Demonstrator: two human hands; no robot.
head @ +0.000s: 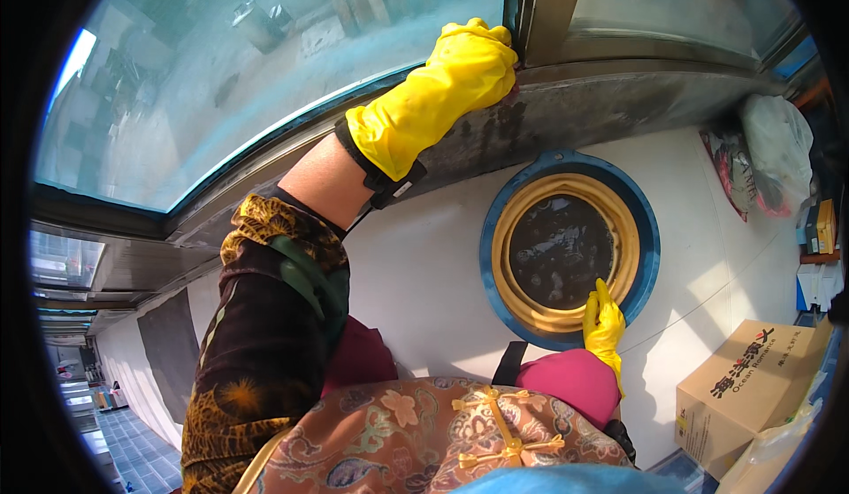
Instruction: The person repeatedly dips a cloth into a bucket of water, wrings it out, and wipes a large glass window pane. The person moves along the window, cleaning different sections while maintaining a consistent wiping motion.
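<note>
My left hand (pixel 467 63), in a yellow rubber glove, presses with curled fingers at the lower corner of a window's glass pane (pixel 285 76), against the dark metal frame (pixel 547 13). A sliver of something reddish shows beneath that glove; what the fingers hold is hidden. Below and to the right, a blue and tan round basin (pixel 494 262) stands on the white surface, holding dark, murky water (pixel 560 248) with bubbles. My right hand (pixel 602 325), also in a yellow glove, rests by the basin's near right rim. Its fingers are extended toward the water, and nothing is seen in them.
Under the window runs a stained grey sill (pixel 491 129) with wet dark streaks. A cardboard box (pixel 749 381) bearing print stands at the lower right. Farther back are a white plastic bag (pixel 776 142) and a printed packet (pixel 729 165). My knee (pixel 570 381) is close to the basin.
</note>
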